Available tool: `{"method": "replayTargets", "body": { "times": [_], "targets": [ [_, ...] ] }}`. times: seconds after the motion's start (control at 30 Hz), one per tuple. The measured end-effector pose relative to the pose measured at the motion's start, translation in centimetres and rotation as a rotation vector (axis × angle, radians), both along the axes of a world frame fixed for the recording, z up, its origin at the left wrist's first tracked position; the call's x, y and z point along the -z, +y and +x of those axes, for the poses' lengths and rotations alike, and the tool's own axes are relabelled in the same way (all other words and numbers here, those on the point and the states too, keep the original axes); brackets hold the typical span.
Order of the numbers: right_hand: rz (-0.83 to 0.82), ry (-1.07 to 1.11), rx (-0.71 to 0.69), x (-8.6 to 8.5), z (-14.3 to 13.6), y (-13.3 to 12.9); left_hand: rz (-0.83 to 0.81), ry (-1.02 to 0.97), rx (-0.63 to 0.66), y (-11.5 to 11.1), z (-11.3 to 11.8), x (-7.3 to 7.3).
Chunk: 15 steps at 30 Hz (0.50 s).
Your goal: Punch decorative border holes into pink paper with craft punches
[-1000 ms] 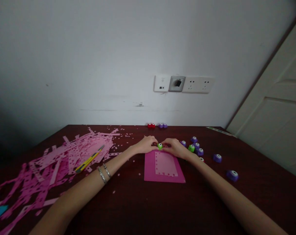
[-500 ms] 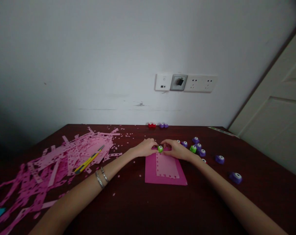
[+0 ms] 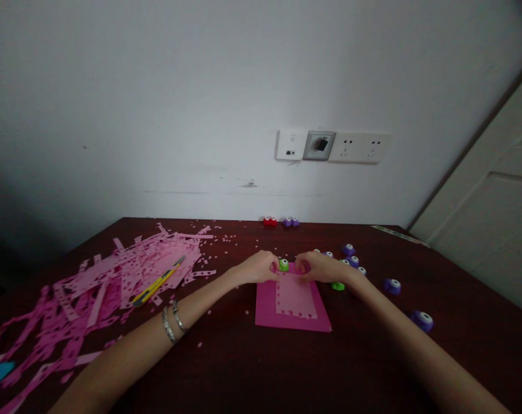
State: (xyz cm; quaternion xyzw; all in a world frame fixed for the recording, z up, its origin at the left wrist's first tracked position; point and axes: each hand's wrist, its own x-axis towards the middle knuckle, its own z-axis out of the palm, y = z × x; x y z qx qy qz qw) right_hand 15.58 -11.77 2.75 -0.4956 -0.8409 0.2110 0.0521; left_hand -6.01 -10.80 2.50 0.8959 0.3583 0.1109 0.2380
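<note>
A light pink sheet of paper [image 3: 295, 296] with small punched shapes along its left and lower edges lies over a darker pink sheet [image 3: 267, 305]. At its top left corner is a small green craft punch [image 3: 283, 264] with a white round button. My left hand [image 3: 258, 267], bracelets on its wrist, is closed with its fingertips on this punch. My right hand [image 3: 319, 267] curls its fingers at the paper's top right, thumb and fingertips pinching the edge. Partly under my right wrist shows another green punch [image 3: 337, 286].
Pink paper strips and scraps [image 3: 110, 282] pile up on the left, with a yellow utility knife [image 3: 157, 282] on top. Several purple punches [image 3: 392, 286] lie to the right. A red pair [image 3: 270, 221] and a purple pair [image 3: 291, 222] stand by the wall.
My right hand has moved right, off the green punch and onto the paper's top right part. A green punch now shows lower, by my right wrist. The view has shifted slightly.
</note>
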Motion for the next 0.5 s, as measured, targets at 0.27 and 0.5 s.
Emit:
{"method": "replayTargets", "body": {
  "times": [0.27,0.5],
  "targets": [
    [-0.043,0.075,-0.018,0.3,-0.2,0.0,-0.048,-0.039,-0.007,0.3,-0.1,0.0],
    [-0.046,0.228,-0.046,-0.1,-0.9,-0.3,-0.158,-0.037,0.013,1.0,-1.1,-1.2]
  ]
}}
